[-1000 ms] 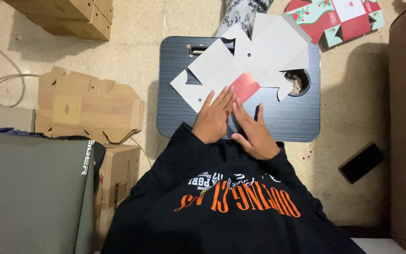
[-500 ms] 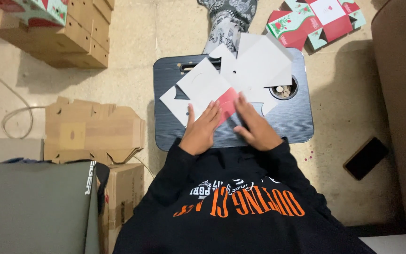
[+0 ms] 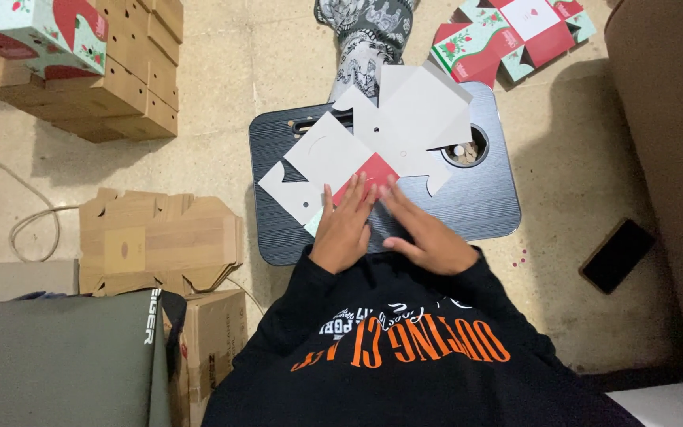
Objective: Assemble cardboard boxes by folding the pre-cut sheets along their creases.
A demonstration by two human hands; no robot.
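Observation:
A flat, unfolded white cardboard box blank (image 3: 373,138) with one red panel (image 3: 367,175) lies across a small dark lap table (image 3: 484,202). My left hand (image 3: 344,229) rests flat on the near part of the blank, fingers stretched toward the red panel. My right hand (image 3: 424,229) lies beside it, fingers pointing up-left and pressing the same near flap. Both hands touch the cardboard with fingers spread; neither grips it. A round cup hole (image 3: 464,150) in the table holds small bits.
Flattened brown cartons (image 3: 160,241) lie on the floor at left, stacked brown boxes (image 3: 112,79) at top left. A printed red and green box blank (image 3: 515,35) lies top right. A person's patterned leg (image 3: 365,39) is beyond the table. A dark phone (image 3: 616,255) lies at right.
The view has shifted, so the table sits lower and more central. Both hands stay pressed on the near part of the blank, my right hand now angled further left.

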